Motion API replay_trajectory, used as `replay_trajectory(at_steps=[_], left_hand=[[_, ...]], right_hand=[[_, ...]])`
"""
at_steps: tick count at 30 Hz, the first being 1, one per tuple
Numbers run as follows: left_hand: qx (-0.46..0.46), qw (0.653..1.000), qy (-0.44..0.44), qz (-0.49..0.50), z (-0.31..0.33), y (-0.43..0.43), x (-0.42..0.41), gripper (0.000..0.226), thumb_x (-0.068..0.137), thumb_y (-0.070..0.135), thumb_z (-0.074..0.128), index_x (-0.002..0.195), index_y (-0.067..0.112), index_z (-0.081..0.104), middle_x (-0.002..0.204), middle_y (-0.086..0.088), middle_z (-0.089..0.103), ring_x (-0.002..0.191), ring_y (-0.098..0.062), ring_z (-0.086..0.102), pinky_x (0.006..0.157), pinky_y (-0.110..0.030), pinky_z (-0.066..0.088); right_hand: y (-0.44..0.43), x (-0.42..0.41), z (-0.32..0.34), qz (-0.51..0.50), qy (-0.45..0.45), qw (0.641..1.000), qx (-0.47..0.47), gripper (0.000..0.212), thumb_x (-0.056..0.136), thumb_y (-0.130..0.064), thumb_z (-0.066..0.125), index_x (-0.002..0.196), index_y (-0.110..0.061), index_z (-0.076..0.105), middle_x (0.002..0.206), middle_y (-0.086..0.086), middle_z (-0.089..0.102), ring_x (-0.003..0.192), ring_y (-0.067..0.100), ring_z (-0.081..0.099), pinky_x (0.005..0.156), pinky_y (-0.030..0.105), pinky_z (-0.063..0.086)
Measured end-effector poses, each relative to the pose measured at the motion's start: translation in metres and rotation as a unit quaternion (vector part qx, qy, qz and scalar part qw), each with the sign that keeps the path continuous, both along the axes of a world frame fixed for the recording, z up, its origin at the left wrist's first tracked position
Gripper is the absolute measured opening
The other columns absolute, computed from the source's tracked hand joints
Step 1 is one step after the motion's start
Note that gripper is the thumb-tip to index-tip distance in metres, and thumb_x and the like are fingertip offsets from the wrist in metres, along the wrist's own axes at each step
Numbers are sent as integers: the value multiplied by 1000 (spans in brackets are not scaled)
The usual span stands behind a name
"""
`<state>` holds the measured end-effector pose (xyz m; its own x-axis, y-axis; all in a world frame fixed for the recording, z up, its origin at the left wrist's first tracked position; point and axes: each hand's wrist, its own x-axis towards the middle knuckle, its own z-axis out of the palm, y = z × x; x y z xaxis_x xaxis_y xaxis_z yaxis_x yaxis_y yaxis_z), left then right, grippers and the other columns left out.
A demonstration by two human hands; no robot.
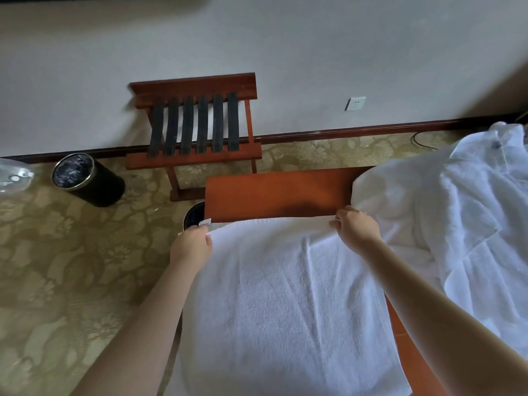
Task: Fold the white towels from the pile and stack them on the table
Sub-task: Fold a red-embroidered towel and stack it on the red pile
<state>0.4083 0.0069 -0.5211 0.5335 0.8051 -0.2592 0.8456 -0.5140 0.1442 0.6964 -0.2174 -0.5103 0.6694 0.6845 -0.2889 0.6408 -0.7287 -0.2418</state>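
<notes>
A white towel (285, 304) lies spread over the reddish-brown table (274, 195), its near end hanging toward me. My left hand (191, 246) pinches the towel's far left corner, where a small white label (205, 222) sticks out. My right hand (355, 228) grips the far right corner. Both hands hold the far edge slightly off the tabletop. A pile of white towels (451, 212) covers the right part of the table, just right of my right hand.
A wooden luggage rack (197, 127) stands against the wall beyond the table. A black bin (85, 180) sits on the patterned carpet at left, and another dark bin (195, 214) shows beside the table's left edge. A wall socket (355, 103) and a cable (423, 141) are at right.
</notes>
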Motion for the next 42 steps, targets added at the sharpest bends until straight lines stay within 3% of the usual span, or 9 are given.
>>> replay_trajectory(at_steps=[2,6,12,21,26,33,38,40,42], left_hand=[[-5,999,-31,-19,-4,3,1,23,95,15,42,97,5,63,92,-12,64,86,-31,61,64,-34,47],[-31,999,-18,-7,-12,14,9,28,97,18,43,111,7,65,96,-12,66,85,-28,59,69,-36,52],[-76,997,2,22,-24,34,21,35,96,23,49,129,17,58,128,-6,60,108,-27,58,81,-34,51],[-74,997,10,-8,-28,38,15,29,94,17,49,119,16,64,123,-4,61,99,-23,59,73,-32,52],[-51,999,-1,-13,-25,38,19,8,89,15,56,95,19,57,107,1,51,72,-15,50,56,-27,40],[-85,994,53,-40,-12,31,33,14,89,5,50,99,14,48,105,-3,50,79,-20,54,66,-36,49],[-45,992,99,-64,-2,20,40,16,89,-1,45,98,10,52,113,-2,38,69,-17,48,51,-28,34],[-40,991,100,-78,3,17,40,17,88,-4,43,93,10,50,110,-1,40,72,-19,49,53,-30,34],[-23,992,88,-82,9,14,38,17,86,-4,43,87,12,46,103,0,45,73,-21,48,52,-30,31]], right_hand=[[-1,5,-3,-6,1,1000,-30,25,96,-32,52,91,-10,60,98,9,59,94,34,55,66,31,37],[1,8,-7,-17,-3,999,-41,22,93,-32,56,88,-11,60,96,8,60,93,33,57,66,30,37],[3,8,-10,-14,-34,998,-46,23,95,-33,53,102,-13,59,103,7,55,96,33,57,68,34,41],[0,10,-14,-20,-45,999,-2,23,93,-34,57,97,-12,58,96,6,58,92,31,56,61,30,35],[2,11,-14,5,-32,999,7,20,95,-30,54,108,-14,53,109,7,48,92,29,51,61,32,39],[14,6,-7,59,-61,994,-72,20,99,-28,44,112,-14,49,112,4,49,107,25,47,70,32,36],[19,-3,2,115,-135,977,-115,23,86,-10,55,107,-19,55,109,0,49,102,20,48,81,29,36],[20,-8,7,121,-142,976,-108,27,82,-3,51,104,-18,53,103,0,54,91,19,51,78,28,36],[17,-9,13,114,-127,980,-103,27,82,2,44,101,-17,47,89,0,57,67,19,49,63,28,35]])
